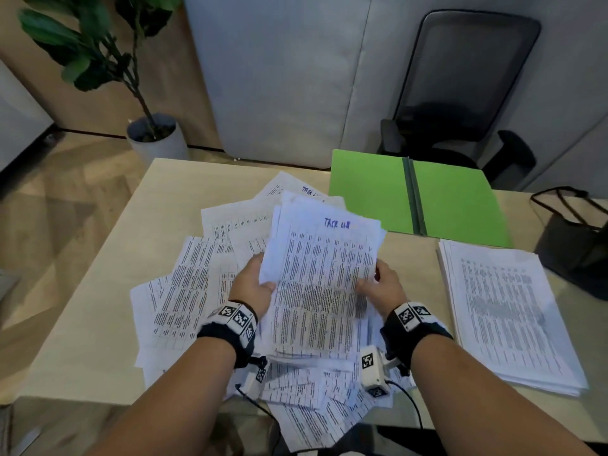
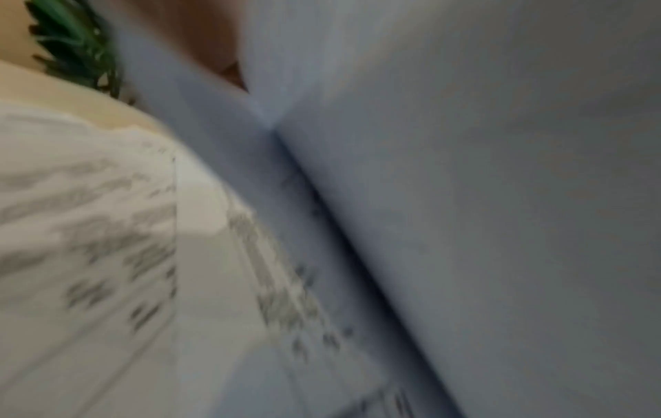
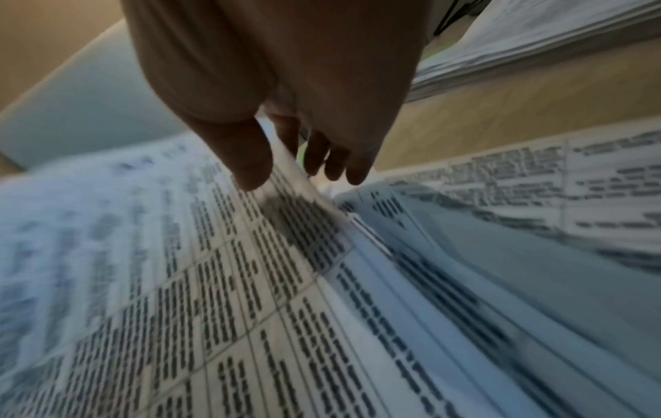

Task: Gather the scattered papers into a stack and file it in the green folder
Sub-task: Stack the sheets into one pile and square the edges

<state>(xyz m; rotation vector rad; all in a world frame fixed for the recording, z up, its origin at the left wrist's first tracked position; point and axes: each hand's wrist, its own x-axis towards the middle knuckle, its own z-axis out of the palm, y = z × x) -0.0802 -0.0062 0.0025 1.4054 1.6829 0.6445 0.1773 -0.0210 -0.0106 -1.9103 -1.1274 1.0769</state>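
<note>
Beyond the far edge of the light wood table [image 1: 98, 291], a black mesh-backed office chair [image 1: 467, 83] with armrests, set against a pale grey upholstered panel [image 1: 283, 77]. Off to the left on the herringbone wood floor [image 1: 65, 205], a large-leaved plant [image 1: 95, 44] in a white pot [image 1: 158, 141] (its leaves also a green blur at the top left of the left wrist view [image 2: 75, 48]). At the table's right edge, a dark bag [image 1: 579, 245] with thin looped handles, partly cut off by the frame.
</note>
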